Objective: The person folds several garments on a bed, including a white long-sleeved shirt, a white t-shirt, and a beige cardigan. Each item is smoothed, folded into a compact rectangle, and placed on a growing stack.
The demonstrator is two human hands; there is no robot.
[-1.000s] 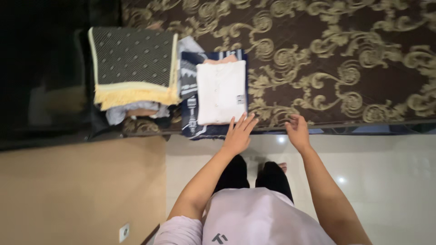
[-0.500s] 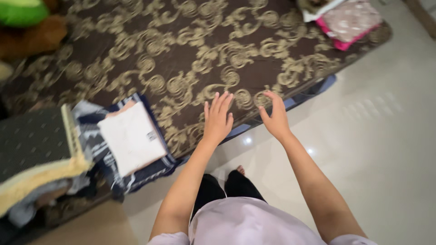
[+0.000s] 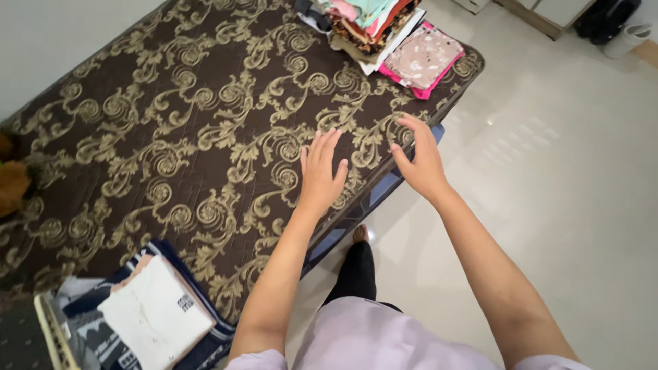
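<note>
Two bare hands held out over the edge of a brown mattress (image 3: pixel 205 123) with gold scrolls.

Left hand (image 3: pixel 321 175) flat, fingers spread, empty, over the mattress near its edge. Right hand (image 3: pixel 421 161) just beside it, apart, fingers loosely curled, gripping nothing, above the mattress edge. Folded white shirt (image 3: pixel 154 318) on a dark blue cloth (image 3: pixel 205 346) at lower left. Stack of folded clothes (image 3: pixel 370 24) and a pink patterned piece (image 3: pixel 425 58) at the far corner, well apart from both hands. Pale tiled floor (image 3: pixel 548 171) on the right.

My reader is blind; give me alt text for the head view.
Left hand and right hand reach out empty and open over a brown, gold-scrolled mattress. A folded white garment lies near its lower left, a stack of colourful clothes at its far corner.
</note>
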